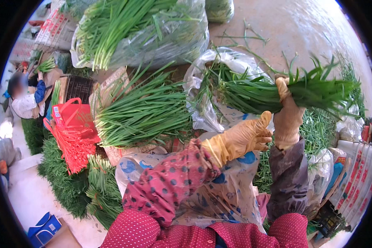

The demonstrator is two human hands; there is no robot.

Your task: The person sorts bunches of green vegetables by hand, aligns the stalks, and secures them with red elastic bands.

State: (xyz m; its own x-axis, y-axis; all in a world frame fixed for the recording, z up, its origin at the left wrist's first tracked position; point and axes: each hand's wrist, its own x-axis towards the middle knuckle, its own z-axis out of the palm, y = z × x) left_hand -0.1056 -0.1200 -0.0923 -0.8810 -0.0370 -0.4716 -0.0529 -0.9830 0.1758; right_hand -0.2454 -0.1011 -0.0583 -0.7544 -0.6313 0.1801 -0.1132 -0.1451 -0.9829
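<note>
My right hand [288, 113], in a tan knit glove, is closed round a bunch of green garlic chives [250, 95]. The bunch lies sideways; its leafy right end is blurred. My left hand [239, 140], in a yellow rubber glove, is empty. Its fingers are spread and point toward the right wrist, just below the bunch. Left of the hands, a heap of loose chives [146, 111] rests on sacking, pale stalk ends to the left. Under the held bunch lies a crumpled clear plastic bag [196, 103]. A blue-spotted plastic sheet [231, 194] covers my lap.
A large plastic bag [169, 45] of chives stands at the back. Left are a red bag [72, 115], red ties [76, 151] and tied bundles [101, 186]. Loose leaves [318, 128] pile on the right. Another person [27, 99] sits far left, holding greens.
</note>
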